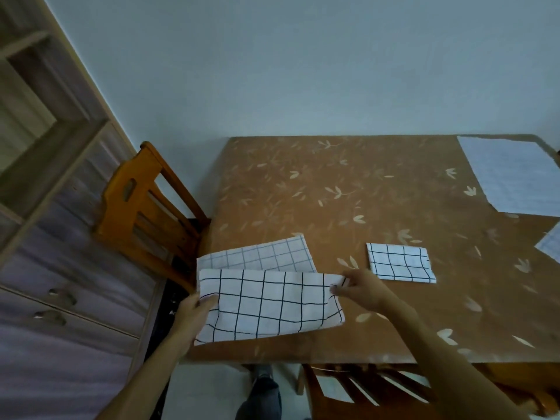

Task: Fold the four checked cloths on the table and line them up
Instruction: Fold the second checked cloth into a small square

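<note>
A white cloth with black checks [269,304] lies at the table's near left corner, partly folded toward me, with its paler underside showing behind the fold. My left hand [197,307] pinches its left edge. My right hand [360,287] pinches the raised upper right corner. A small folded checked cloth [400,262] rests flat just right of my right hand. Another cloth [515,177] is spread flat at the far right corner. The corner of one more cloth [550,245] shows at the right edge.
The table [348,192] has a brown cover with pale leaves. A wooden chair [145,207] stands at its left end and another chair [378,389] at the near edge. A cabinet [45,207] fills the left. My leg and shoe [260,389] show below.
</note>
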Motion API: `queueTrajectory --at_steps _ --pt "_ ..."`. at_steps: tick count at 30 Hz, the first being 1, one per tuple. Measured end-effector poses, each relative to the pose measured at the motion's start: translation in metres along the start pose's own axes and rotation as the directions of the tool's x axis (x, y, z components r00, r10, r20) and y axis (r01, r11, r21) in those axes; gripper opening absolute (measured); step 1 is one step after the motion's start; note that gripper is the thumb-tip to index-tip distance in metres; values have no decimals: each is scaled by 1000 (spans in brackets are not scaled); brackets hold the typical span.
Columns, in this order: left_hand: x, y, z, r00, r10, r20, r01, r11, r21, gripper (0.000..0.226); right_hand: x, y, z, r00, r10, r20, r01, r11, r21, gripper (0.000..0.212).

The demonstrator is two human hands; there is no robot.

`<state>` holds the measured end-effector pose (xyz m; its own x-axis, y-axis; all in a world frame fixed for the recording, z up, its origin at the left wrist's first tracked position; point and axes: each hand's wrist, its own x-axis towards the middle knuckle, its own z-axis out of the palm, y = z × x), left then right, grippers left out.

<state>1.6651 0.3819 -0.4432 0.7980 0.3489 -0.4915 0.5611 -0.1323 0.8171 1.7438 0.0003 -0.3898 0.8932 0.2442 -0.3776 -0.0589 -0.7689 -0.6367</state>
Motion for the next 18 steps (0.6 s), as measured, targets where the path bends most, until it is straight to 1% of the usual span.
queueTrajectory --at_steps 2,5,9,11,13,14,16,18 --pt "10 2 -4 1000 0 2 0 1000 6 17 22 -4 9 999 28 -41 -26 999 45 34" --pt "30 3 -11 1000 -12 -4 12 1000 19 17 54 -17 22 993 57 -102 -51 997 60 32" --pt "58 5 -16 999 -17 -39 20 998 64 17 98 -34 33 985 134 -107 -122 987 107 16" --pt "72 5 -17 999 -25 -29 27 996 80 12 121 -35 41 983 160 -88 -147 980 138 25" --pt "87 2 -18 999 -38 -29 41 993 108 15 137 -34 50 974 219 -47 -205 956 209 43" --pt "93 2 -17 998 -46 -35 50 991 121 16 143 -32 54 967 253 -18 -241 941 238 48" --pt "107 -2 -16 997 -53 -54 61 985 161 18 155 -27 63 953 302 29 -299 921 248 44" --pt "116 -2 -13 996 -55 -77 72 969 236 21 160 -20 72 942 334 41 -334 914 229 51"
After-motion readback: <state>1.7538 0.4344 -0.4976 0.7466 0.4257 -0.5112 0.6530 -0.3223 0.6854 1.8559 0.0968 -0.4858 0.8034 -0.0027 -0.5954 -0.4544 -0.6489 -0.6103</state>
